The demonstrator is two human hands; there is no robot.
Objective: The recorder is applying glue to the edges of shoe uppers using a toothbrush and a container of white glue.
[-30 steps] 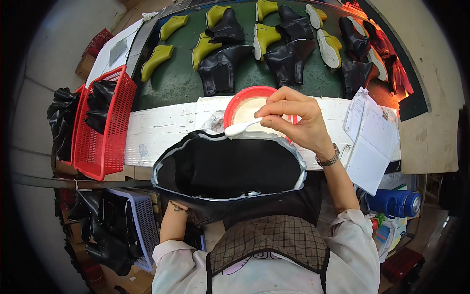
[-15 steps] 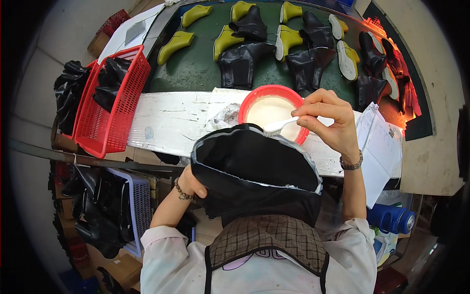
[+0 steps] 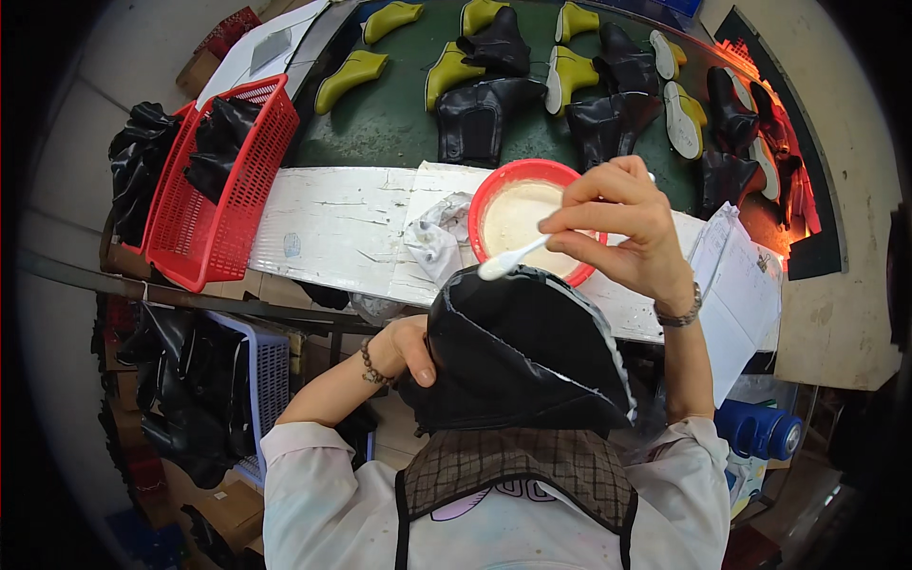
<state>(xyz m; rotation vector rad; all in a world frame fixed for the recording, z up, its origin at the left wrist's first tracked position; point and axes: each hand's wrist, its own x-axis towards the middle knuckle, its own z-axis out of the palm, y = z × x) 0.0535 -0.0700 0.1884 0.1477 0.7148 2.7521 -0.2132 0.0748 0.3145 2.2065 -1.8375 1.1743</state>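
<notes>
White brush (image 3: 503, 264), pinched by the right hand (image 3: 617, 226), had slid left relative to the red bowl (image 3: 532, 168) in the head view, to the rim of the black upper (image 3: 522, 332), just nearside. The left hand (image 3: 413, 351), fingers partly hidden, gripped the upper; steadiness there likely favoured even strokes.

Handwriting (image 3: 735, 249) is running over the paper sheets (image 3: 730, 309) just right of the right hand (image 3: 619, 226), staying too small to read; rounded lettering (image 3: 524, 489) is showing on the light shirt (image 3: 518, 537), nearer the body than that hand, partly hidden
</notes>
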